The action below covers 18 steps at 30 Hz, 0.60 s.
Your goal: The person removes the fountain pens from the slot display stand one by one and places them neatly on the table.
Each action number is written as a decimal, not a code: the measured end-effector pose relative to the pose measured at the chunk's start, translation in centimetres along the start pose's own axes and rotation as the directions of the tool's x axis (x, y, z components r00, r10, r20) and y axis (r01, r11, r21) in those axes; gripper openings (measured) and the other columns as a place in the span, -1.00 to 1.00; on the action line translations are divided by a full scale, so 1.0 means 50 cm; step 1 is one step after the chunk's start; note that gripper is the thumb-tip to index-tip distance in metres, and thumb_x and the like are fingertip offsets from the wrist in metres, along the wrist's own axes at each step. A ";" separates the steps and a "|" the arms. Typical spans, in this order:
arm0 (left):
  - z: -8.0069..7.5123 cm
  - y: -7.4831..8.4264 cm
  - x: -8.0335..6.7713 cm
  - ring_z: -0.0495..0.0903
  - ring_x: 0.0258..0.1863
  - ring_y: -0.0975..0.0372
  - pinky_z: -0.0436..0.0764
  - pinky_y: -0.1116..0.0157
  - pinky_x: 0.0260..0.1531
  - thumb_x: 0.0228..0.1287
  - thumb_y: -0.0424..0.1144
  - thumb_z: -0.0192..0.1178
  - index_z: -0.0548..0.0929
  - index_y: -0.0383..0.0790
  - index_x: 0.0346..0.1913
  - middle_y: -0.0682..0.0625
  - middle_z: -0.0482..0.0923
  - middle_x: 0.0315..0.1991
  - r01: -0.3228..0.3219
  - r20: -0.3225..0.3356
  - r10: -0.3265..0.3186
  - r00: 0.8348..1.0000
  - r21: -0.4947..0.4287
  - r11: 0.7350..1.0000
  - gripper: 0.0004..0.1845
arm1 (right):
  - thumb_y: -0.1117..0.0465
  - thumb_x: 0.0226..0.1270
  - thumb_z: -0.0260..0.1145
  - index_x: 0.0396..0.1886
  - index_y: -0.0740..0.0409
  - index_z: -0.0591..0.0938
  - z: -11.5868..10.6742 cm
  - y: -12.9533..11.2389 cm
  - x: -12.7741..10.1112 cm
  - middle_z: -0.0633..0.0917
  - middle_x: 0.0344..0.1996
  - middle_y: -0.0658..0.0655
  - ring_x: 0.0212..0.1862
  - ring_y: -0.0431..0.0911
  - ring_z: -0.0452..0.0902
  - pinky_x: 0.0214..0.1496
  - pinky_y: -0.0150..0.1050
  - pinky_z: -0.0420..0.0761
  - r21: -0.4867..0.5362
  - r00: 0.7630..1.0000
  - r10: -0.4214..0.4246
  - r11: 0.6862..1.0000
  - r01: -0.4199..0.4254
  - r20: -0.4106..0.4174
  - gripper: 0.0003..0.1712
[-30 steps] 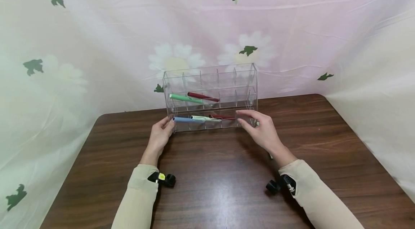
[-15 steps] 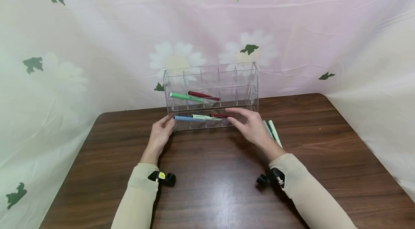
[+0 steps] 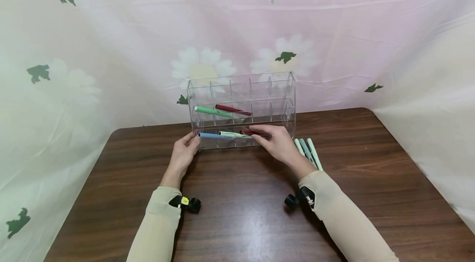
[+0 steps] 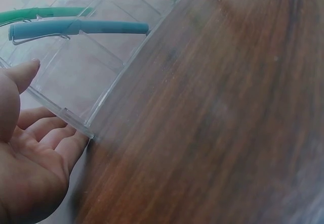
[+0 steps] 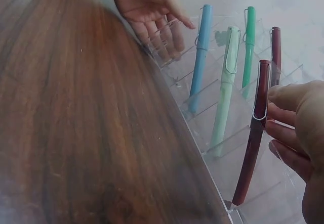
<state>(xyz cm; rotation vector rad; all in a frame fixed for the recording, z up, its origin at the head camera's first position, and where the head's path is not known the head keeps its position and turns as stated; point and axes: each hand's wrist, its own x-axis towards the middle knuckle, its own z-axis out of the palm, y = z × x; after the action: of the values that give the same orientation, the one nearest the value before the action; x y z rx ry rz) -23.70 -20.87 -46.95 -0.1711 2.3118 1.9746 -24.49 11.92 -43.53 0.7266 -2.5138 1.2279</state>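
Note:
A clear tiered pen rack (image 3: 259, 88) with small compartments stands at the back of the table. My left hand (image 3: 183, 154) holds its left end, thumb in front and fingers behind the side wall. In the front row lean a blue pen (image 5: 200, 57), a pale green pen (image 5: 225, 90) and a dark red pen (image 5: 251, 148). My right hand (image 3: 280, 144) is at this dark red pen, thumb and fingers spread apart beside its clip. Higher up lie a green pen (image 3: 211, 111) and another dark red pen (image 3: 233, 109).
Right of the rack, two pale green pens (image 3: 314, 154) and a grey-blue pen (image 3: 306, 150) lie side by side on the brown wooden table (image 3: 230, 196), partly behind my right forearm. A flower-printed cloth (image 3: 334, 27) hangs close behind the rack.
My right hand has moved left along the front row to the dark red pen, uncovering the pens on the table at right. My left hand stays on the rack.

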 end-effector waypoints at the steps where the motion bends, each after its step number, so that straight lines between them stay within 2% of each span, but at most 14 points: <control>1: 0.001 -0.001 0.001 0.42 0.59 -0.11 0.46 0.02 0.59 0.76 -0.11 0.06 0.20 -0.33 0.70 -0.34 0.35 0.61 0.002 -0.002 -0.002 1.000 -0.004 1.000 -0.34 | 0.25 0.47 0.51 0.18 0.18 0.82 0.001 0.000 0.002 0.87 0.05 0.23 -0.45 -0.26 0.62 -0.40 -0.34 0.62 -0.007 1.000 -0.005 1.000 0.005 0.006 -0.66; 3: 0.002 -0.002 0.002 0.43 0.58 -0.09 0.46 0.04 0.58 0.76 -0.11 0.06 0.21 -0.33 0.70 -0.33 0.35 0.61 0.004 -0.005 -0.004 1.000 -0.009 1.000 -0.34 | 0.25 0.46 0.52 0.18 0.20 0.82 0.002 0.000 0.006 0.87 0.03 0.24 -0.33 -0.20 0.68 -0.31 -0.32 0.65 -0.017 1.000 -0.009 1.000 0.009 0.020 -0.66; 6: 0.004 -0.004 0.003 0.43 0.59 -0.07 0.47 0.07 0.57 0.75 -0.12 0.07 0.21 -0.33 0.70 -0.32 0.35 0.61 0.009 -0.008 -0.010 1.000 -0.014 1.000 -0.34 | 0.23 0.46 0.52 0.20 0.19 0.81 0.003 0.002 0.009 0.88 0.00 0.24 -0.41 -0.16 0.61 -0.37 -0.34 0.57 -0.030 0.999 0.018 0.999 -0.016 0.047 -0.64; 9: 0.004 -0.004 0.003 0.43 0.59 -0.06 0.47 0.08 0.57 0.75 -0.11 0.07 0.20 -0.33 0.70 -0.32 0.35 0.62 0.011 -0.006 -0.011 1.000 -0.012 1.000 -0.33 | 0.23 0.47 0.51 0.20 0.17 0.81 0.005 0.005 0.009 0.88 -0.04 0.25 -0.51 -0.18 0.46 -0.44 -0.36 0.45 -0.047 0.997 0.040 0.998 -0.037 0.059 -0.64; 13: 0.002 -0.004 0.003 0.44 0.58 -0.06 0.48 0.07 0.57 0.75 -0.10 0.07 0.20 -0.32 0.70 -0.31 0.35 0.62 0.015 -0.003 -0.015 1.000 -0.008 1.000 -0.33 | 0.25 0.48 0.50 0.19 0.12 0.83 0.009 0.009 0.011 0.88 -0.02 0.22 -0.58 -0.20 0.30 -0.43 -0.33 0.40 -0.071 0.998 0.048 0.997 -0.045 0.046 -0.67; 16: 0.001 -0.004 0.003 0.43 0.59 -0.06 0.47 0.08 0.57 0.75 -0.10 0.07 0.20 -0.31 0.70 -0.30 0.34 0.63 0.016 -0.003 -0.016 1.000 -0.013 1.000 -0.33 | 0.25 0.48 0.50 0.17 0.07 0.84 0.013 0.011 0.012 0.89 -0.01 0.20 -0.54 -0.18 0.34 -0.36 -0.30 0.45 -0.086 0.998 0.050 0.995 -0.047 0.034 -0.69; 18: 0.001 -0.004 0.003 0.43 0.59 -0.06 0.47 0.08 0.57 0.75 -0.09 0.07 0.20 -0.31 0.70 -0.30 0.33 0.63 0.014 -0.002 -0.014 1.000 -0.013 1.000 -0.33 | 0.24 0.47 0.51 0.15 0.05 0.86 0.015 0.011 0.012 0.89 -0.01 0.18 -0.46 -0.15 0.48 -0.29 -0.26 0.51 -0.091 0.998 0.049 0.995 -0.047 0.024 -0.70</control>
<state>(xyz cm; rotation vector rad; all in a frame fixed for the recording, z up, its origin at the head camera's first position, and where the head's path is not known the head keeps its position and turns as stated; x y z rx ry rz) -23.82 -20.87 -47.17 -0.1894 2.2935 1.9841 -25.30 11.44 -44.11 0.6687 -2.6035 1.1186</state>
